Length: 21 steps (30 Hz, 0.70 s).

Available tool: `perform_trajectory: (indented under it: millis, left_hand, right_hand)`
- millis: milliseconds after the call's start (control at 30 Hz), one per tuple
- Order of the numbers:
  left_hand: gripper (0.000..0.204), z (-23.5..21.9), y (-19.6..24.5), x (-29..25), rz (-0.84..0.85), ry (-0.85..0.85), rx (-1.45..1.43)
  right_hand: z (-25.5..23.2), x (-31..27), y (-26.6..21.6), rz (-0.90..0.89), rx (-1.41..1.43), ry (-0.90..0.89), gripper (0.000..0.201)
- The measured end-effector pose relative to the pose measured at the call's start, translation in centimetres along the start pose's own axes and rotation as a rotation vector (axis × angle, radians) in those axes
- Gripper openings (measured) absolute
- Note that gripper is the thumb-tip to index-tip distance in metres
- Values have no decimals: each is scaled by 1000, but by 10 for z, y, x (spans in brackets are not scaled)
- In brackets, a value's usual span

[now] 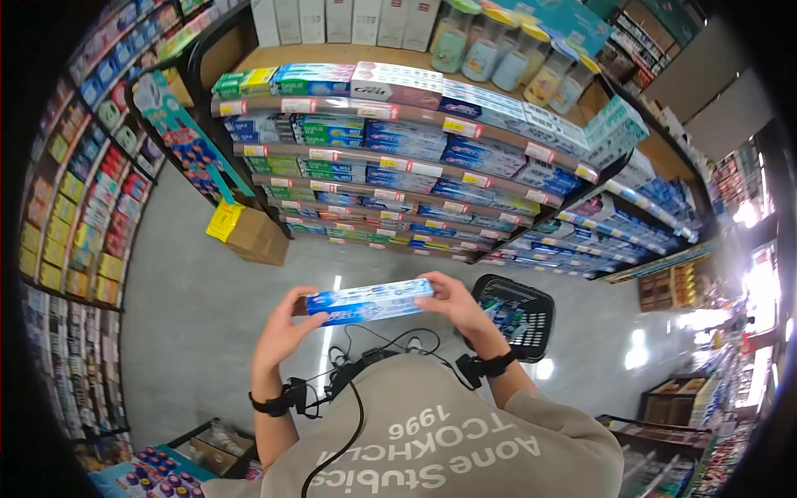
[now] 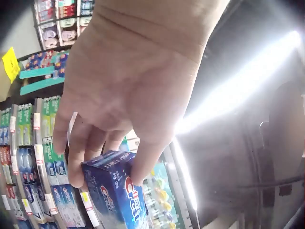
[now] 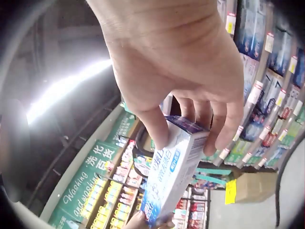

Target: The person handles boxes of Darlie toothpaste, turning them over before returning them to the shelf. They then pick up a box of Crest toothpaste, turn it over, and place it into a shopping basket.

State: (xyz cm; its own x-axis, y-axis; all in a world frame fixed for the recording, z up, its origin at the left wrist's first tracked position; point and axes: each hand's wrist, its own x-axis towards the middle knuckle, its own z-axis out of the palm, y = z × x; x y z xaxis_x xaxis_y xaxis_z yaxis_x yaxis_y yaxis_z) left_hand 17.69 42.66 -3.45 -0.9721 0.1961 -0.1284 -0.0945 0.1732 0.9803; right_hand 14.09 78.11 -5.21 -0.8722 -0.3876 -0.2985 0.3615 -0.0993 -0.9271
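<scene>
A long blue-and-white Crest toothpaste box (image 1: 365,301) is held level in front of the body, between both hands. My left hand (image 1: 281,332) pinches its left end, thumb on the near side and fingers on the far side. My right hand (image 1: 459,307) grips the right end in the same way. The left wrist view shows the dark blue end of the toothpaste box (image 2: 114,191) under the left hand (image 2: 124,90). In the right wrist view the white part of the toothpaste box (image 3: 174,167) sits between the thumb and fingers of the right hand (image 3: 181,67).
Ahead stand shelves (image 1: 398,108) of toothpaste boxes with price tags. A black basket (image 1: 540,324) holding several packages is on the floor to the right. A cardboard box (image 1: 257,236) lies front left. Another stocked shelf (image 1: 75,207) runs along the left.
</scene>
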Motion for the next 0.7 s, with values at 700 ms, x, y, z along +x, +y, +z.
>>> perform_trajectory:
  millis: [700]
  left_hand:
    - [63, 261, 232, -34, 1035, -639, -503]
  right_hand:
    - [-161, -107, 13, -180, 162, 212, 28]
